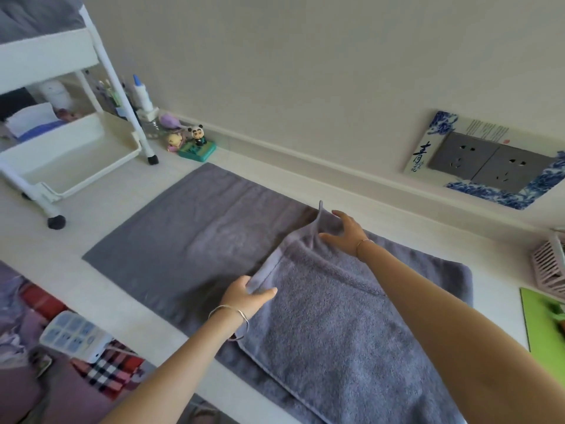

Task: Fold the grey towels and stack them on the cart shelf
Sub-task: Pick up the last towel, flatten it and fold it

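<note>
A grey towel [189, 240] lies spread on the pale surface, its right half doubled over the rest. My left hand [247, 296] pinches the near corner of the folded edge. My right hand [345, 231] holds the far corner of that same edge, lifted slightly off the towel below. The white cart [61, 56] stands at the upper left, with grey cloth [30, 13] on its top shelf. Its lowest shelf [79, 160] holds nothing.
Small figurines [195, 142] and a bottle [142, 93] stand against the wall beside the cart's leg. A wall socket plate [489, 166] sits at the right. A pink basket [550, 264] and a green mat [547, 332] lie at the right edge. A remote [73, 335] rests at lower left.
</note>
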Motion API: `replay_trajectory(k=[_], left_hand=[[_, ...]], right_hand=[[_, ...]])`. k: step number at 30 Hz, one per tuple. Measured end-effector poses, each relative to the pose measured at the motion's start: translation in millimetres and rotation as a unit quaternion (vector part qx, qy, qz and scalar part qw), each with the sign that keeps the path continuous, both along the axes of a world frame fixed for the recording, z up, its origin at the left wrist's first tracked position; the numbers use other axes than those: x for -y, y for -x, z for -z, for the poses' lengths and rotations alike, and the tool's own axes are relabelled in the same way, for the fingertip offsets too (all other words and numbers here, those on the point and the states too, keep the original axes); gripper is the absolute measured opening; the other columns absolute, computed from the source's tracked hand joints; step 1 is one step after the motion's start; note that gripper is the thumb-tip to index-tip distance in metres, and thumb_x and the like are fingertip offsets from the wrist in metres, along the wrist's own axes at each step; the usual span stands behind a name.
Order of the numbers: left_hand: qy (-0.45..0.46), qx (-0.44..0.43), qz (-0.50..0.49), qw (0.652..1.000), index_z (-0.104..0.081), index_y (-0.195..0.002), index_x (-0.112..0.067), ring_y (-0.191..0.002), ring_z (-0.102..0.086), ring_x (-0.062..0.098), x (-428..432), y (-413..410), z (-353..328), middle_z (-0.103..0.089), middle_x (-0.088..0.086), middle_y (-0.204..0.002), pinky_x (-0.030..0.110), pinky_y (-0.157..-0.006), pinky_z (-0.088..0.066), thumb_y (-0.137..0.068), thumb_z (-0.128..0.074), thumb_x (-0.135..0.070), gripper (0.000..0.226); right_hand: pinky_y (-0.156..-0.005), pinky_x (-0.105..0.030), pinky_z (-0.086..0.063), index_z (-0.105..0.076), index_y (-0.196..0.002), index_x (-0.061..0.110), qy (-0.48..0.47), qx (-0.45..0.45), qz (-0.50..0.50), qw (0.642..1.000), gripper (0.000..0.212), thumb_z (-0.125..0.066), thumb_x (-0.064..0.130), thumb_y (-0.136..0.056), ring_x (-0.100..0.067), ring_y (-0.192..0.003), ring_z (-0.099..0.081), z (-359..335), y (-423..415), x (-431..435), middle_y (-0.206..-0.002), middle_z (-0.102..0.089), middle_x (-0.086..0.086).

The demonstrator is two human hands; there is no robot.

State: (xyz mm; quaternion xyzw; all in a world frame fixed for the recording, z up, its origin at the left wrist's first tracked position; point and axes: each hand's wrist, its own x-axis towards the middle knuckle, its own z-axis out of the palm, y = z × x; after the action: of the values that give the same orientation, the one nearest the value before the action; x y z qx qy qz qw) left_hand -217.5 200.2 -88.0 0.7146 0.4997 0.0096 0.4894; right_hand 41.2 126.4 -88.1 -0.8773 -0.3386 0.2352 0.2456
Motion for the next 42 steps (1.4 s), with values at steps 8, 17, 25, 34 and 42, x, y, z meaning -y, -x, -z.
replay_trajectory(k=[8,17,25,34,42], left_hand=[[0.031,-0.017,0.043,0.998,-0.067,-0.097,-0.007,-0.090,-0.065,0.014,-13,-5,0,-0.068,-0.001,-0.091,0.020,-0.063,-0.042,-0.067,-0.081,-0.041,0.047],[0.180,0.069,0.130,0.973,-0.068,-0.108,-0.016,-0.108,-0.059,0.007,-24,-12,-45,-0.069,-0.007,-0.107,0.024,-0.101,-0.039,-0.071,-0.075,-0.051,0.052],[0.269,0.212,0.109,0.933,-0.064,-0.114,-0.008,-0.106,-0.064,0.021,-64,-11,-129,-0.069,0.009,-0.112,0.032,-0.099,-0.046,-0.083,-0.069,-0.030,0.038],[0.252,0.276,0.070,0.925,-0.068,-0.103,-0.006,-0.098,-0.066,0.024,-178,45,-174,-0.070,0.012,-0.104,0.032,-0.094,-0.049,-0.087,-0.058,-0.017,0.021],[0.149,0.122,0.033,0.981,-0.068,-0.108,-0.007,-0.101,-0.066,0.019,-298,90,-71,-0.071,0.003,-0.103,0.028,-0.091,-0.049,-0.082,-0.071,-0.023,0.030]], right_hand=[[-0.117,-0.047,0.006,-0.033,-0.142,0.033,0.192,0.337,-0.218,0.896,0.057,-0.057,0.026,-0.091,-0.027,-0.146,0.010,-13,-16,-32,-0.159,0.005,0.000],[-0.072,-0.016,-0.043,-0.058,-0.079,0.016,0.042,0.010,-0.159,0.986,0.016,-0.072,0.022,-0.082,-0.014,-0.081,-0.054,-104,-47,-37,-0.086,-0.063,-0.005],[-0.085,-0.035,-0.053,-0.072,-0.089,0.008,-0.209,-0.216,0.007,0.954,0.042,-0.081,0.036,-0.059,-0.028,-0.093,-0.067,-169,-24,-74,-0.097,-0.071,-0.014],[-0.092,-0.036,-0.051,-0.070,-0.094,0.002,-0.253,-0.256,-0.035,0.932,0.058,-0.085,0.036,-0.049,-0.028,-0.099,-0.067,-223,23,-203,-0.101,-0.071,-0.016],[-0.068,-0.018,-0.043,-0.067,-0.107,0.005,-0.061,-0.021,0.001,0.998,0.036,-0.072,0.030,-0.081,-0.026,-0.093,-0.061,-105,64,-338,-0.102,-0.066,-0.011]])
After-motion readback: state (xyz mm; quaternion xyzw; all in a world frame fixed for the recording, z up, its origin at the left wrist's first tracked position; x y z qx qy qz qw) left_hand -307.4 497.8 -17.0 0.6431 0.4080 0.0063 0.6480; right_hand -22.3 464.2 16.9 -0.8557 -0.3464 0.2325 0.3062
